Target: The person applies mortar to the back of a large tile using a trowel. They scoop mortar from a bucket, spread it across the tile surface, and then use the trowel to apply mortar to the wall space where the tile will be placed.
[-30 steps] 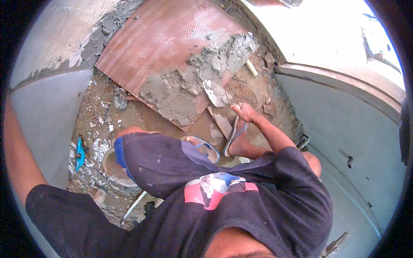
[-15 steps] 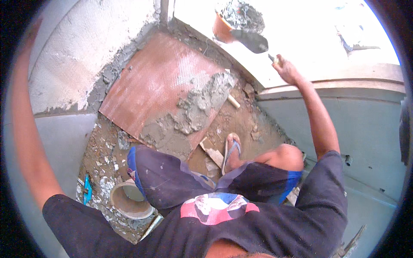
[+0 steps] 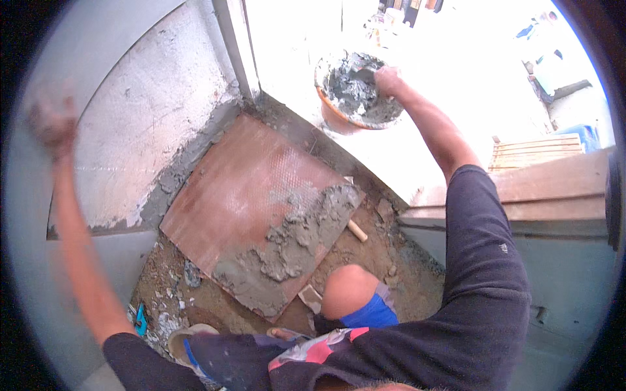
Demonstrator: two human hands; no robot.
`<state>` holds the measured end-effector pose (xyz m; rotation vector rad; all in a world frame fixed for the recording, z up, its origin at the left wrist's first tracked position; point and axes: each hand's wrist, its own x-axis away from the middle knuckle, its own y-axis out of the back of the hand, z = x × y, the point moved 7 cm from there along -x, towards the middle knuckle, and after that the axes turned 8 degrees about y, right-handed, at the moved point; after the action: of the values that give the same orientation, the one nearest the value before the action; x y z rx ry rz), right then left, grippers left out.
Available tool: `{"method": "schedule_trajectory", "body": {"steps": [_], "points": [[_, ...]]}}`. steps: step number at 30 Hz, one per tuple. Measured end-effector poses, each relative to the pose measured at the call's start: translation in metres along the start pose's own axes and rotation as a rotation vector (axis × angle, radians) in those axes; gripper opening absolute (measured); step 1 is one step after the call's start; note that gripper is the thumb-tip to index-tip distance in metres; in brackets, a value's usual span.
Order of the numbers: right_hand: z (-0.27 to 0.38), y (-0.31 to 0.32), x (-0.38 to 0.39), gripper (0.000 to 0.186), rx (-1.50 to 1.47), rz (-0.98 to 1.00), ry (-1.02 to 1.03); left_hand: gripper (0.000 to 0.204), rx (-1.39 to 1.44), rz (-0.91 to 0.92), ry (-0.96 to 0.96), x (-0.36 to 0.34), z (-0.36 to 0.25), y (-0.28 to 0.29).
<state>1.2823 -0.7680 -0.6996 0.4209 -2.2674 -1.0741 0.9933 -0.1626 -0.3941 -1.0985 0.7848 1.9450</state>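
My right hand [image 3: 389, 83] is closed round a trowel and reaches over the rim of an orange bucket [image 3: 336, 117] of grey mortar [image 3: 355, 88]. The trowel's blade is mostly hidden in the bucket and behind the hand. My left hand [image 3: 53, 124] is raised at the pale wall on the left, and motion smears its fingers. Between my arms, a reddish-brown tile [image 3: 228, 176] lies on the dirt floor with its patterned face up. Lumpy wet mortar [image 3: 293, 241] covers its near right part.
Mortar-edged bare plaster [image 3: 163, 98] borders the tile at the left. A wooden handle [image 3: 357, 230] pokes out beside the tile. A blue tool [image 3: 141, 320] and a round container [image 3: 179, 342] sit among rubble near my leg. A ledge [image 3: 508, 195] runs along the right.
My right hand has gone from holding the trowel beside the bucket to reaching into it. My body has leaned forward and my knee has shifted. The left hand has come further into view.
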Motion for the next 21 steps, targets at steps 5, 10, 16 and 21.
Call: {"method": "schedule_trajectory", "body": {"steps": [5, 10, 16, 21], "points": [[-0.002, -0.029, 0.007, 0.016, -0.119, -0.063, -0.013, 0.091, 1.123, 0.947, 0.531, 0.037, -0.408, -0.006], [0.02, -0.022, 0.036, 0.018, -0.199, -0.046, 0.018, 0.068, 1.309, 1.382, 0.951, 0.09, -0.584, -0.067], [-0.02, 0.039, 0.115, 0.02, -0.352, -0.063, -0.069, 0.051, 1.122, 1.073, 1.263, 0.107, -0.595, -0.054], [-0.058, 0.079, 0.126, 0.014, -0.223, -0.217, -0.19, 0.045, 1.21, 0.937, 1.09, 0.08, -0.596, -0.008]]}}
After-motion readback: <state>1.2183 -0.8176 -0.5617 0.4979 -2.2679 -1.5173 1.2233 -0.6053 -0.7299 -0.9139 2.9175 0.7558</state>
